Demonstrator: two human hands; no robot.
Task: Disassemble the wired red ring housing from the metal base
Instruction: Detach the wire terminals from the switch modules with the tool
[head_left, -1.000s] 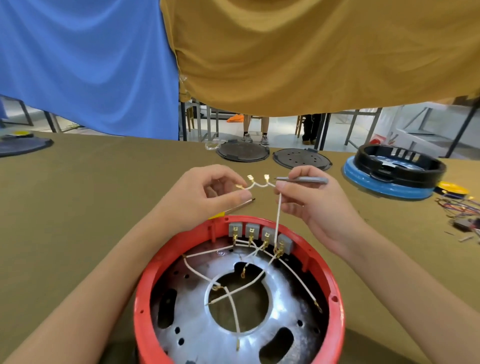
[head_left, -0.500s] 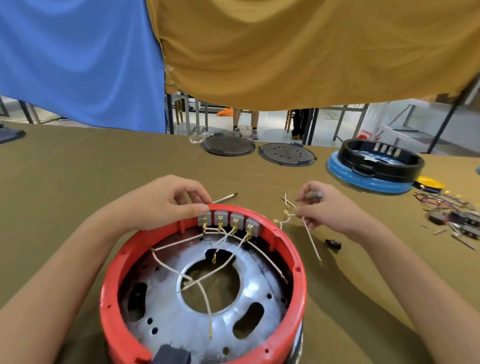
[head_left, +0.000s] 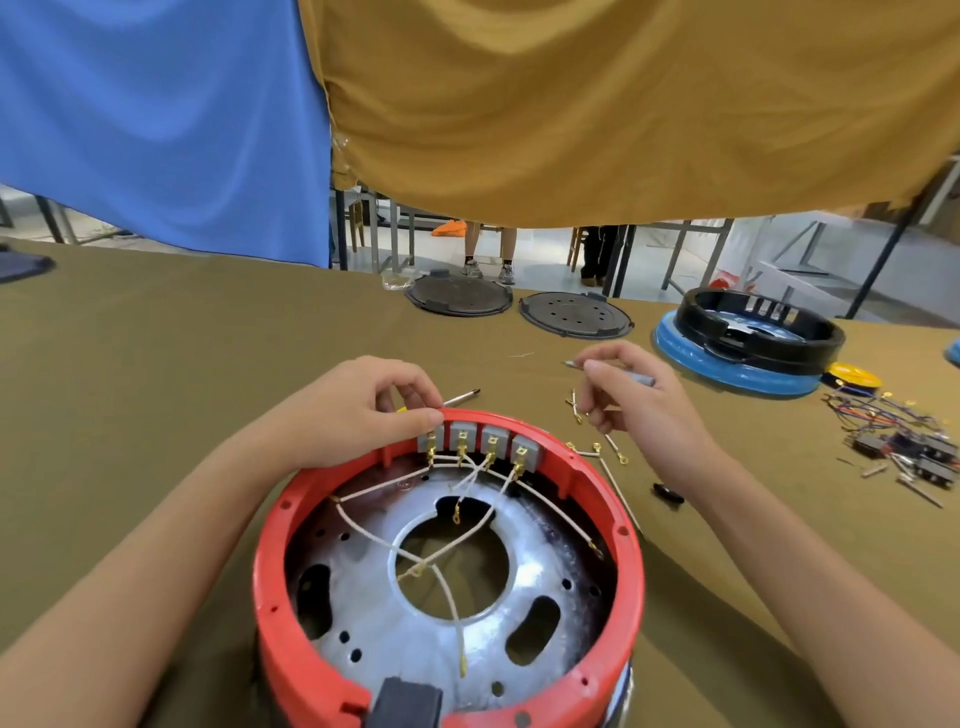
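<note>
Right hand (head_left: 631, 400) has lifted, pinching tool (head_left: 615, 372); left hand (head_left: 358, 410) holds red ring housing (head_left: 291, 525).

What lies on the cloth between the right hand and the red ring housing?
Head view: loose white wires with gold terminals lie between the right hand and the red ring housing.

Just one cam, on your head. It looks fwd and down, very close over your hands (head_left: 519, 415) and the red ring (head_left: 447, 571), counter (head_left: 156, 364) stretching away behind.
</note>
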